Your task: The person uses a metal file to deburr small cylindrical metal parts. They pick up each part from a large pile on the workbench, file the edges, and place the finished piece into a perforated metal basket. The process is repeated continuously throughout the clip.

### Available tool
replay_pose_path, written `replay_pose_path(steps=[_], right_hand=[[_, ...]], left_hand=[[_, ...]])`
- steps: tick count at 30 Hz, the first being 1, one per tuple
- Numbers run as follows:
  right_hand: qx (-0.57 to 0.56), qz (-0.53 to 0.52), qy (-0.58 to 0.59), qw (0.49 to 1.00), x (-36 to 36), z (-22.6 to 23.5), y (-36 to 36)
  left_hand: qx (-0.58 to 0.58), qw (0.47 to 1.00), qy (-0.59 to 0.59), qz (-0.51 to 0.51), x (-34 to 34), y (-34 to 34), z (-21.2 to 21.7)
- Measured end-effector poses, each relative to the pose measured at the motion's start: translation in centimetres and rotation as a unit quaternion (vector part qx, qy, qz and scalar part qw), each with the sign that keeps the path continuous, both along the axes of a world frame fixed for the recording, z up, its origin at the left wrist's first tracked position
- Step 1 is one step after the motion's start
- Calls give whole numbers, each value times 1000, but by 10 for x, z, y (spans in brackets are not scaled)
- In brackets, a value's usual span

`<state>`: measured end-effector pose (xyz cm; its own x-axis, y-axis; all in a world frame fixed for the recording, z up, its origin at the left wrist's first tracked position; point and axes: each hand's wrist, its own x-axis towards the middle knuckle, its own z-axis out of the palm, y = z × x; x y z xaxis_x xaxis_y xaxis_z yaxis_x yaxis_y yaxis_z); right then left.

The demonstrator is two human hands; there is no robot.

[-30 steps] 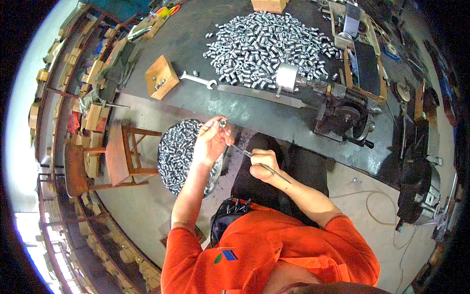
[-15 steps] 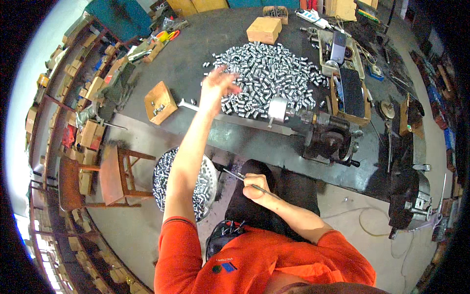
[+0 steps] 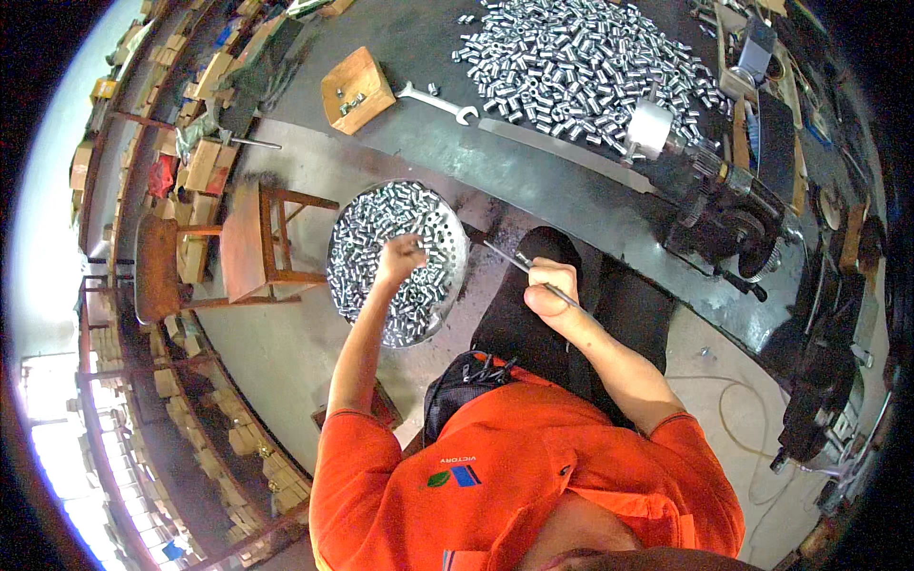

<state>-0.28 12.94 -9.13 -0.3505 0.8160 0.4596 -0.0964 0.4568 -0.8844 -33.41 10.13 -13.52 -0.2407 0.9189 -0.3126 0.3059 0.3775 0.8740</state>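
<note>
My left hand (image 3: 403,255) is over a round metal basin (image 3: 455,252) with holes in its wall. The basin is heaped with short shiny metal sleeves (image 3: 381,214). The fingers of that hand are curled together among or just above the sleeves; what they hold, if anything, is hidden. Over my lap, my right hand (image 3: 550,287) is closed around a thin metal rod (image 3: 505,254). One end of the rod points up and left toward the basin, while the other runs back along my wrist.
A large pile of similar sleeves (image 3: 581,67) covers the far bench. By its front edge are an open-end wrench (image 3: 433,99) and a wooden box (image 3: 374,112) with a few small parts. A bench machine (image 3: 728,205) stands right; a wooden chair (image 3: 249,243) is left.
My left hand has come back from beside the bench pile, down to the basin, and its fingers have curled in. My right hand still grips the rod. The view has shifted.
</note>
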Motion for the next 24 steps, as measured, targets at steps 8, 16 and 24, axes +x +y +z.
replay_pose_path(steps=[8,16,24], right_hand=[[-11,3,-15,1000,1,-3,2],[-14,5,-10,1000,-2,-4,1],[-12,16,-22,1000,1,-5,-1]], left_hand=[[-13,857,470,-211,27,8,-46],[-105,729,560,-379,41,32,-32],[-126,970,137,-157,55,37,10]])
